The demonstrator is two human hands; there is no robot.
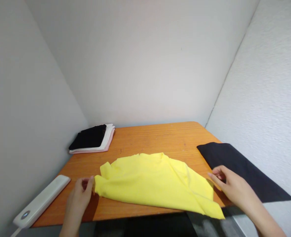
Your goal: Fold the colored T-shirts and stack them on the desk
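Note:
A yellow shirt lies spread and loosely folded across the front of the table, its neckline toward the wall. Its lower right corner droops over the table's front edge. At the shirt's left end, my left hand has thumb and fingers closed at the cloth's edge; the fingertips are partly hidden. My right hand hovers by the shirt's right side with fingers curled and thumb apart, and no cloth shows between them.
Folded black, white and pink clothes are stacked at the back left. A white power strip with a cord lies along the left edge. Dark cloth covers the right side of the wooden table. Walls enclose the back and both sides.

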